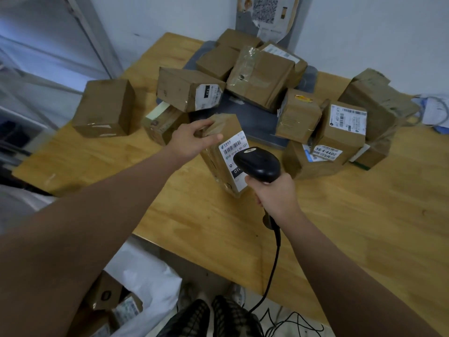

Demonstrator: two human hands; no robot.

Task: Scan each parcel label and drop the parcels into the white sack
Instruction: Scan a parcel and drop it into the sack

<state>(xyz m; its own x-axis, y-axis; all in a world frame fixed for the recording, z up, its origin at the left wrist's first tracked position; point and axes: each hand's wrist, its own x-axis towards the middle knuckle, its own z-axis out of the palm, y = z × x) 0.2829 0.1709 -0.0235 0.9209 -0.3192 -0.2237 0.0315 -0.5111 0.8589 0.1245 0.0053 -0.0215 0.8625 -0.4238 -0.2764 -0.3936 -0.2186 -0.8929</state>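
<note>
My left hand grips the top of a brown cardboard parcel standing on end on the wooden table. Its white label faces me. My right hand holds a black corded barcode scanner whose head sits right in front of that label and covers part of it. The white sack lies open on the floor at the lower left, below the table edge, with a few parcels inside.
Several more brown parcels are piled at the back of the table, partly on a grey mat. One box stands alone at the left. The scanner cable hangs over the table's front edge. Papers lie at the far right.
</note>
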